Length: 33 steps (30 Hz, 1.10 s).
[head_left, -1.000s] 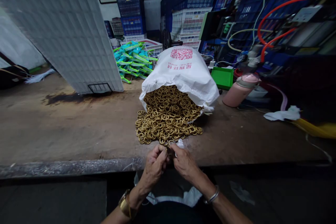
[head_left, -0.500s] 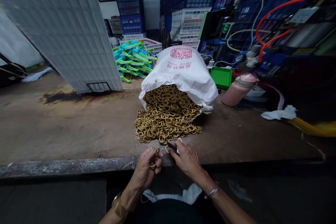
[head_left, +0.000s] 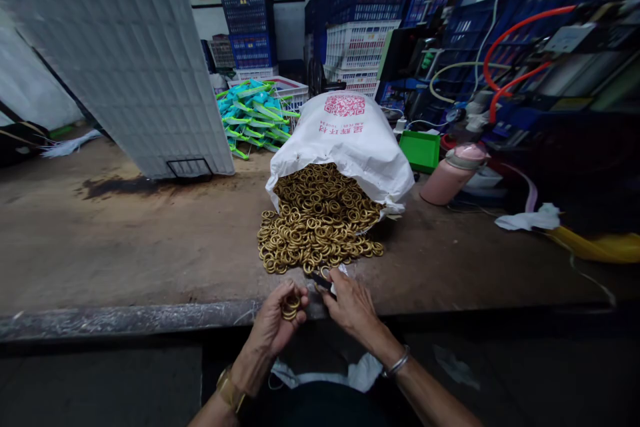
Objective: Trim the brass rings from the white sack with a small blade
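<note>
At the table's front edge my left hand (head_left: 281, 315) is closed around several brass-coloured rings (head_left: 290, 307), held between thumb and fingers. Just to its right, my right hand (head_left: 351, 300) grips a thin dark tool (head_left: 321, 280) with a pale part near the fingers; its exact kind I cannot make out. The tool's tip points left, at the near edge of a heap of loose rings (head_left: 310, 243). That heap spills out of a white woven sack (head_left: 345, 127) lying on its side, its mouth facing me.
A tall ribbed white panel (head_left: 135, 67) stands on the left of the wooden table (head_left: 150, 247). Green and blue plastic pieces (head_left: 257, 113) are piled behind. To the right are a pink bottle (head_left: 453, 173), a green tray (head_left: 420, 150) and red hoses (head_left: 520, 23). Crates (head_left: 363, 43) fill the back.
A ring that was beside the right fingertips is no longer there, and more rings show in my left hand. The right hand and dark tool have shifted slightly left.
</note>
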Each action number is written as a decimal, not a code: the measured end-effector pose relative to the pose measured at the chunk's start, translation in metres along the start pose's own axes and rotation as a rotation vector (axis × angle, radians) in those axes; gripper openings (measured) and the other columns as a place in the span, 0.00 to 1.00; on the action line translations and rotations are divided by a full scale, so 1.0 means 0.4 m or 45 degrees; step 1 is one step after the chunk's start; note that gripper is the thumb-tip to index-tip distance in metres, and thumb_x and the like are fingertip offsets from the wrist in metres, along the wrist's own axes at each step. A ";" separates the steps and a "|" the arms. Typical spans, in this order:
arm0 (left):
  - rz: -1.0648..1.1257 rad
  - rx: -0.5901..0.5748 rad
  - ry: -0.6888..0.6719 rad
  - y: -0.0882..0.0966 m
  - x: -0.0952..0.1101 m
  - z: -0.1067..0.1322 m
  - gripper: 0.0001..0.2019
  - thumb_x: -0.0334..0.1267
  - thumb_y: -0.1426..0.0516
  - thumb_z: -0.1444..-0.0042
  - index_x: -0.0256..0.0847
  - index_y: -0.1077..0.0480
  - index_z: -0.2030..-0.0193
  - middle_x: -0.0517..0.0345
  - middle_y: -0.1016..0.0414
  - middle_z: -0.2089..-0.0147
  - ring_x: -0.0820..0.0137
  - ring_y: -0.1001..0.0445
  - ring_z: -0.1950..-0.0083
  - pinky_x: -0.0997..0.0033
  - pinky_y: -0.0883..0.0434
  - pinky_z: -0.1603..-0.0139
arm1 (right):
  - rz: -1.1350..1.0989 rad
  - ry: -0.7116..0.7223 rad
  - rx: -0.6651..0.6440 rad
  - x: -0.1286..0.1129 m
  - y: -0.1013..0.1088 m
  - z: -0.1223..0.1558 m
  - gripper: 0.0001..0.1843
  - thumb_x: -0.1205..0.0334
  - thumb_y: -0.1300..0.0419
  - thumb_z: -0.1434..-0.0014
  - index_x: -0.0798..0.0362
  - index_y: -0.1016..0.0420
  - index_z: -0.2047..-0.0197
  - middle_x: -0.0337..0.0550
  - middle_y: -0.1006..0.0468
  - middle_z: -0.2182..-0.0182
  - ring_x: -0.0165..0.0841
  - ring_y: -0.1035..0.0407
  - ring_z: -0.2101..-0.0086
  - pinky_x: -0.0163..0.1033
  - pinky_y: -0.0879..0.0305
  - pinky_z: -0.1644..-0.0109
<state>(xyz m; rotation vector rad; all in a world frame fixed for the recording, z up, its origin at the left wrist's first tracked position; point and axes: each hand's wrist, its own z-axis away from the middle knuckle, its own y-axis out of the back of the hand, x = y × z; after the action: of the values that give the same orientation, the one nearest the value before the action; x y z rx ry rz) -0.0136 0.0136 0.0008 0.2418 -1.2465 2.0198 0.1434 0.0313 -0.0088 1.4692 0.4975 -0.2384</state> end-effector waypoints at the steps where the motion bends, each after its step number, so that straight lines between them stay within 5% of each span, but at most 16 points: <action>1: -0.015 -0.003 -0.012 0.000 -0.001 0.000 0.09 0.37 0.39 0.57 0.35 0.35 0.74 0.57 0.29 0.72 0.75 0.31 0.73 0.81 0.36 0.80 | -0.013 0.011 0.014 0.002 -0.001 0.000 0.10 0.66 0.47 0.49 0.52 0.36 0.61 0.43 0.26 0.65 0.33 0.33 0.67 0.34 0.50 0.67; 6: -0.230 -0.027 -0.144 -0.007 -0.014 0.004 0.11 0.39 0.39 0.57 0.37 0.37 0.74 0.63 0.34 0.76 0.79 0.36 0.77 0.83 0.41 0.83 | -0.212 0.000 0.023 0.015 -0.006 -0.009 0.08 0.68 0.49 0.50 0.52 0.35 0.65 0.40 0.28 0.72 0.30 0.36 0.71 0.33 0.50 0.69; 11: -0.696 0.024 -0.404 -0.005 -0.034 0.001 0.11 0.43 0.42 0.53 0.38 0.34 0.67 0.67 0.38 0.80 0.80 0.41 0.83 0.81 0.42 0.83 | -0.697 -0.078 -0.053 0.016 -0.015 -0.029 0.01 0.65 0.48 0.54 0.52 0.38 0.75 0.34 0.36 0.79 0.27 0.41 0.75 0.31 0.48 0.71; 17: -1.183 -0.247 -0.836 0.005 -0.037 -0.004 0.11 0.37 0.49 0.45 0.39 0.28 0.61 0.54 0.27 0.62 0.68 0.30 0.60 0.72 0.35 0.58 | -1.328 -0.239 -0.282 0.002 -0.005 -0.019 0.05 0.63 0.46 0.58 0.53 0.39 0.74 0.31 0.37 0.82 0.23 0.46 0.80 0.29 0.51 0.77; 23: -1.313 -0.359 -0.816 0.001 -0.028 -0.001 0.11 0.35 0.52 0.43 0.38 0.29 0.60 0.54 0.26 0.65 0.69 0.29 0.63 0.71 0.34 0.59 | -1.467 -0.424 -0.501 -0.014 0.020 -0.009 0.08 0.61 0.48 0.57 0.52 0.40 0.70 0.28 0.37 0.84 0.19 0.60 0.88 0.29 0.65 0.84; 29: -1.170 -0.230 -0.704 -0.017 -0.024 0.009 0.09 0.36 0.50 0.45 0.38 0.29 0.67 0.59 0.29 0.71 0.72 0.32 0.68 0.75 0.36 0.64 | -1.144 -0.110 -0.239 -0.017 0.011 -0.015 0.12 0.55 0.48 0.49 0.54 0.38 0.76 0.33 0.35 0.83 0.23 0.46 0.81 0.30 0.48 0.76; 33: -1.078 -0.172 -0.595 -0.026 -0.020 0.010 0.08 0.38 0.48 0.47 0.37 0.31 0.70 0.61 0.33 0.76 0.75 0.36 0.73 0.78 0.39 0.70 | -1.031 -0.069 -0.208 -0.020 0.009 -0.017 0.14 0.53 0.49 0.48 0.54 0.38 0.77 0.35 0.34 0.82 0.26 0.42 0.77 0.31 0.45 0.72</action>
<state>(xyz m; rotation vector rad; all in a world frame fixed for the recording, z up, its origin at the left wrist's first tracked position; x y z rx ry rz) -0.0019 0.0091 0.0060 1.0287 -1.2452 1.1686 0.1368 0.0373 -0.0021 1.0360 1.0281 -0.8504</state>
